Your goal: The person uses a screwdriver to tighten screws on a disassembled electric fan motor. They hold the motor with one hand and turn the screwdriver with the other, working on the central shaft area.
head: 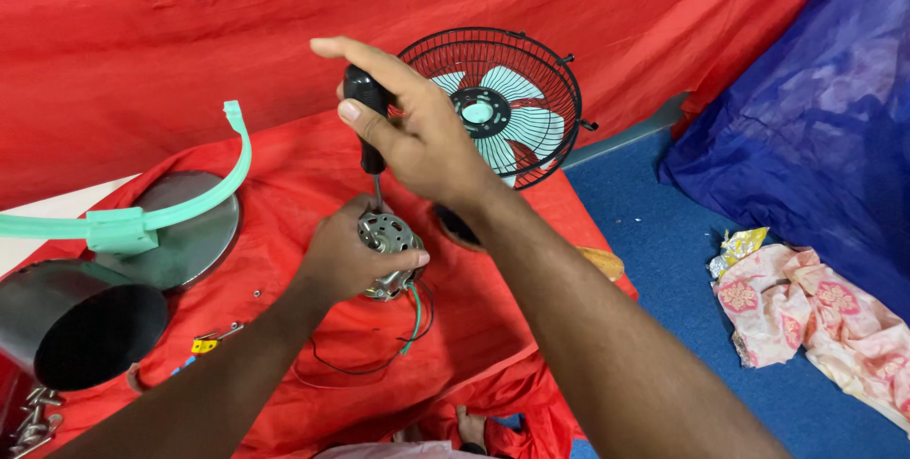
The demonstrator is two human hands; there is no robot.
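Fan motor (387,236), silver, on red cloth (284,326) – centre of view.
L hand (351,255) fingers wrapped round motor; R hand (417,132) fingers closed on black-handled screwdriver (368,122), tip down into motor top. Fan cage w/ blades (502,103) at 1 o'clock of motor; green band (142,217), metal disc (194,241) at 9; wires (408,326) at 6.
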